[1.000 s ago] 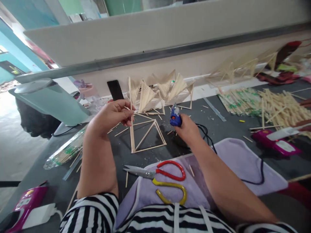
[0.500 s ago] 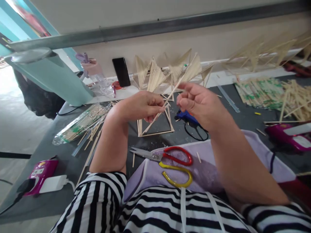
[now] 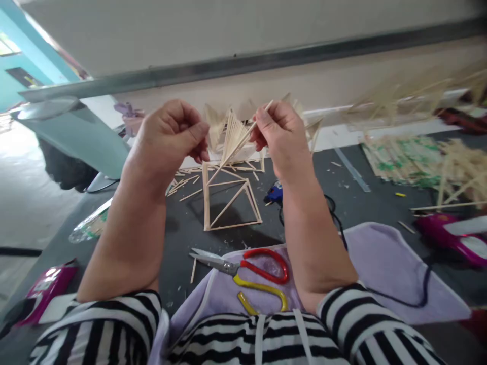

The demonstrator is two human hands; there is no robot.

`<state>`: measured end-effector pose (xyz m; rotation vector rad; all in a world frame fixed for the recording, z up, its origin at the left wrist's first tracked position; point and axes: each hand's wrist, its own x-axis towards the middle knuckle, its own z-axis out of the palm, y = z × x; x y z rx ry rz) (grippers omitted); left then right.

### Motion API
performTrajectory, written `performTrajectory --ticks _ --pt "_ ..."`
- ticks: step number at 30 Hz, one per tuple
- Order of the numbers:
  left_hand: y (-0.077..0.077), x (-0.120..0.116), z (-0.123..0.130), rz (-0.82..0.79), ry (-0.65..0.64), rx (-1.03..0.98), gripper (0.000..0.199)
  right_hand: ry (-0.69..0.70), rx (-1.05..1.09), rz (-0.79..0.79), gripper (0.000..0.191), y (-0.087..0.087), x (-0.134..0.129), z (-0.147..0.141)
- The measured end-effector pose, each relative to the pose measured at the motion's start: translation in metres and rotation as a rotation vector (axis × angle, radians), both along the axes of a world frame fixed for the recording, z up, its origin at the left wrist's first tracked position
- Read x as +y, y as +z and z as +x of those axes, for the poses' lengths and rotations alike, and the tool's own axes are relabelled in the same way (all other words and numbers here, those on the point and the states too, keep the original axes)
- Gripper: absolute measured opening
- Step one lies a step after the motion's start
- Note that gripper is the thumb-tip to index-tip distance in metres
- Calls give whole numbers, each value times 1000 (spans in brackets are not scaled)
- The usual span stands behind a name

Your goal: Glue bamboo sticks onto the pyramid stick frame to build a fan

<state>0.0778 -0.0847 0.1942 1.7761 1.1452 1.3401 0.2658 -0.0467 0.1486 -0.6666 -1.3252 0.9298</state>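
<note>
In the head view my right hand (image 3: 283, 134) pinches the upper end of a thin wooden stick (image 3: 238, 146), which slants down to the left. Its lower end meets a frame of glued sticks (image 3: 207, 203) on the table. My left hand (image 3: 173, 134) is raised above the frame's left corner, thumb and fingers pressed together; anything in them is too small to make out. Behind the frame, a fan-shaped stick structure (image 3: 233, 129) is partly covered by my right hand. Scissors (image 3: 224, 264) with one red and one yellow handle lie nearer me, partly on a lilac cloth (image 3: 365, 253).
A blue tool (image 3: 274, 192), probably a glue gun, lies by my right forearm with a black cord. Loose sticks (image 3: 184, 182) are scattered at left; packed sticks (image 3: 399, 157) lie at right. Magenta power blocks (image 3: 445, 228) sit on both sides. A pale green bin (image 3: 76, 137) stands left.
My left hand has let go of the stick's lower part and moved up and left. My right hand has shifted left and now pinches the stick's upper end. The view has shifted slightly.
</note>
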Motion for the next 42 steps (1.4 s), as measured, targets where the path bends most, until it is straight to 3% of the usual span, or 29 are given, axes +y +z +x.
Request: performTrajectory --ticks 3,8,11,13,19,25,30,42 --pt "-21 -8 -13 -88 97 -67 3 62 40 0 27 -16 13 -2" --pt "-102 -43 -45 -557 341 -151 18 155 157 -201 31 -36 32 -6" --pt "-138 -62 -50 -759 369 -90 35 269 237 -371 35 -44 39 -13" --pt "-149 -68 -47 -777 347 -61 43 365 270 -482 35 -49 40 -16" --pt "-148 -63 -42 -797 333 -87 52 613 263 -692 28 -57 41 -10" --pt "-149 -54 -42 -816 256 -126 45 711 286 -831 15 -63 47 -9" --pt "-152 -44 -42 -859 210 -168 44 688 227 -877 14 -66 48 -9" --pt "-144 -18 -39 -887 132 -329 36 500 -54 -714 14 -55 37 -3"
